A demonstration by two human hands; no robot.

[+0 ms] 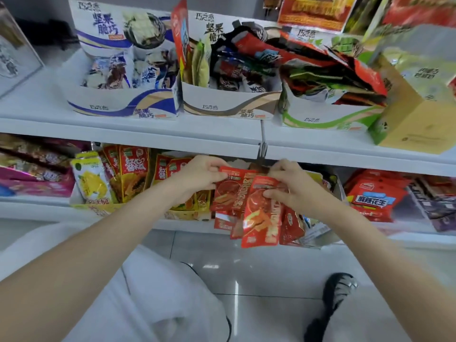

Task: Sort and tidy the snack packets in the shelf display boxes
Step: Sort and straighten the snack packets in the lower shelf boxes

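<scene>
Nearest, a white-clad knee [138,292] fills the lower left and a black sandal [335,299] rests on the glossy floor tiles [246,267] to the right. Two bare forearms reach up and away from there to the lower shelf [37,206].

The hands meet close together at a bunch of red packets [246,201] held in front of that shelf's edge. The left hand [199,174] pinches the top corner of the left packet, thumb in front. The right hand [288,186] curls over the top of the front packet [261,213], which hangs lowest and overlaps the others. More red packets fan out below and behind them, partly hidden.

On the lower shelf to the left, a yellow box [98,208] holds upright packets: a yellow one [92,178] at the near left, red and orange ones [133,169] beside it. Further left lie pink packs [32,178]. To the right of the hands sits a heap of red bags [377,196].

Farthest, the upper shelf [148,134] carries three display boxes side by side: a blue-trimmed one [123,104] with blue-and-white packets, a brown-trimmed one [229,104] with mixed packets jumbled in it, and a green-trimmed one [328,119] stuffed with red, green and black packets. A tan carton [414,114] stands just right of it.
</scene>
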